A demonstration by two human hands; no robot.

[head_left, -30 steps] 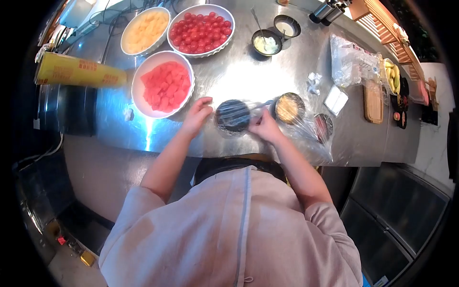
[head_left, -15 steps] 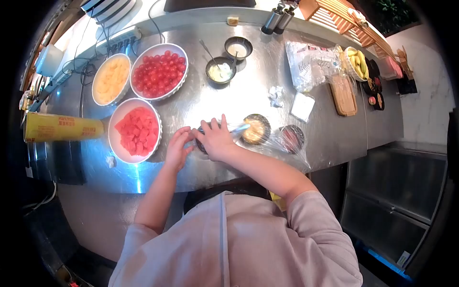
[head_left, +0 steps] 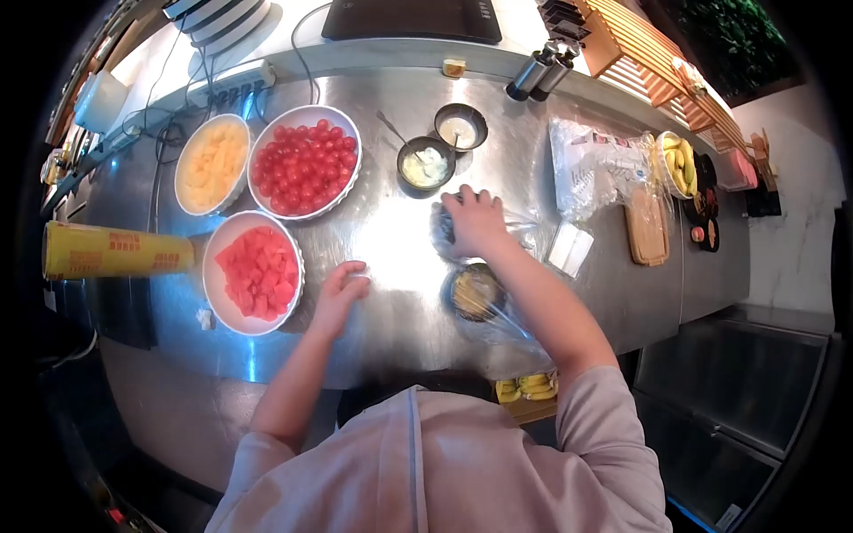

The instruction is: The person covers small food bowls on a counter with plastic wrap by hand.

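My right hand (head_left: 475, 222) is wrapped over a small dark bowl (head_left: 443, 229) covered with clear film, on the steel counter. Its contents are hidden. Just nearer to me, another film-covered dark bowl (head_left: 474, 293) holds something pale brown, and loose film trails from it under my right forearm. My left hand (head_left: 340, 298) holds nothing, its fingers apart over the counter, right of a white bowl of watermelon cubes (head_left: 258, 273). Beyond my right hand are a dark bowl with a pale creamy food and a spoon (head_left: 426, 167) and a dark bowl of white sauce (head_left: 460, 129).
On the left stand white bowls of cherry tomatoes (head_left: 302, 169) and yellow fruit pieces (head_left: 213, 164), plus a yellow roll (head_left: 115, 251). To the right are a white packet (head_left: 569, 249), a plastic bag (head_left: 600, 164), a wooden board (head_left: 647, 226) and a bowl of bananas (head_left: 680, 166).
My right hand has carried the film-covered bowl away from my left hand, rightward and farther from me. My left hand has let go and stayed near the watermelon. The camera view has tilted slightly.
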